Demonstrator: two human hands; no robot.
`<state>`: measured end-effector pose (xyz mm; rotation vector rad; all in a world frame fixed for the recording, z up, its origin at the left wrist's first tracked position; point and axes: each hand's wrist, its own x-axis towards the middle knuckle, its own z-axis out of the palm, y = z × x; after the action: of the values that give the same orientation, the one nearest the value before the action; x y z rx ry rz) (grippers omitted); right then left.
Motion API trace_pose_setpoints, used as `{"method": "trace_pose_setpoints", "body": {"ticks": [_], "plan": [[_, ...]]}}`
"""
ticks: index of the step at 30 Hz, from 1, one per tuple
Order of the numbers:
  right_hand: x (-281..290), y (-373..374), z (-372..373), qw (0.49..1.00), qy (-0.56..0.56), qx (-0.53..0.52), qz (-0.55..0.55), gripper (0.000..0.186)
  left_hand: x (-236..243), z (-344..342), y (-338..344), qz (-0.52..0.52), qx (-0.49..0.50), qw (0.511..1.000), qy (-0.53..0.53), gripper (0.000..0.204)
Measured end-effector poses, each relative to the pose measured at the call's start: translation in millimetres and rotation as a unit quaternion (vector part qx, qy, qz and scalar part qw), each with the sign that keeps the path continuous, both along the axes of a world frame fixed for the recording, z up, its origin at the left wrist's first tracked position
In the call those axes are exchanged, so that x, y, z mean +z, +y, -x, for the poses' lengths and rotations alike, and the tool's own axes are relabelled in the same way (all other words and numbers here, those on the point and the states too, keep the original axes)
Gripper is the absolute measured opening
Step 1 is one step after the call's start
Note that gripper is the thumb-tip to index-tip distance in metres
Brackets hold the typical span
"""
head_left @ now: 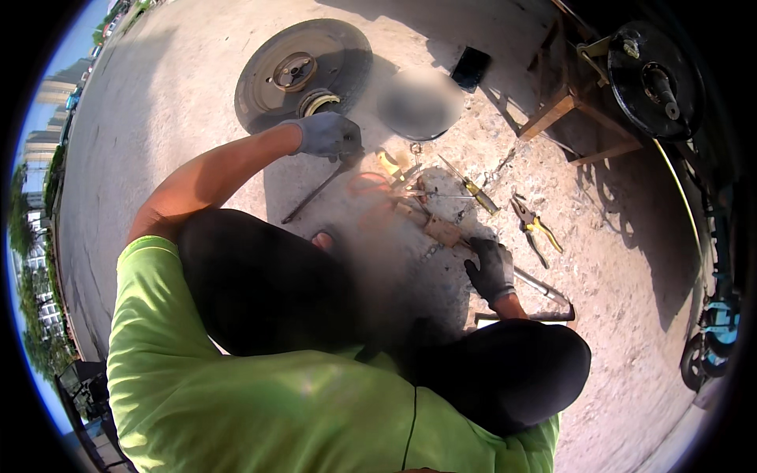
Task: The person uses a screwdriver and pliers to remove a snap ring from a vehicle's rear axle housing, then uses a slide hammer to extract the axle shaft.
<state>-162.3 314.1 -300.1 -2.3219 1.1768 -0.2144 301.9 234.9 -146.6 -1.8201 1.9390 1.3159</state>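
Note:
My left hand [330, 135], in a grey glove, is closed beside a large dark disc wheel [260, 88]. A dark metal rod [314, 194] slants down-left from its fingers. On the disc, close to that hand, stands a short metal ring [318, 101]. My right hand [493, 268], also gloved, is low over the ground with thumb and fingers apart. Its fingertips reach the end of a brown wooden-looking piece [443, 229]; whether they press on it I cannot tell. Beside that hand lies a silvery metal bar [541, 285]. Smears hide the area between my hands.
A screwdriver [478, 194] and yellow-handled pliers [536, 229] lie on the rough concrete. Farther away are a blurred round object [420, 102] and a black phone [471, 68]. A wooden stand [552, 114] and a black round part [654, 83] are at right.

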Motion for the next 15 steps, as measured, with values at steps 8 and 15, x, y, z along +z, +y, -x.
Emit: {"method": "trace_pose_setpoints", "body": {"ticks": [8, 15], "plan": [[-24, -12, -4, 0.997, -0.070, 0.009, 0.012, 0.025, -16, -12, 13, 0.136, -0.080, 0.987, 0.026, 0.037], [47, -26, 28, 0.981, -0.171, 0.025, -0.091, 0.020, 13, 28, 17, -0.117, 0.133, 0.958, 0.224, 0.043]]}}
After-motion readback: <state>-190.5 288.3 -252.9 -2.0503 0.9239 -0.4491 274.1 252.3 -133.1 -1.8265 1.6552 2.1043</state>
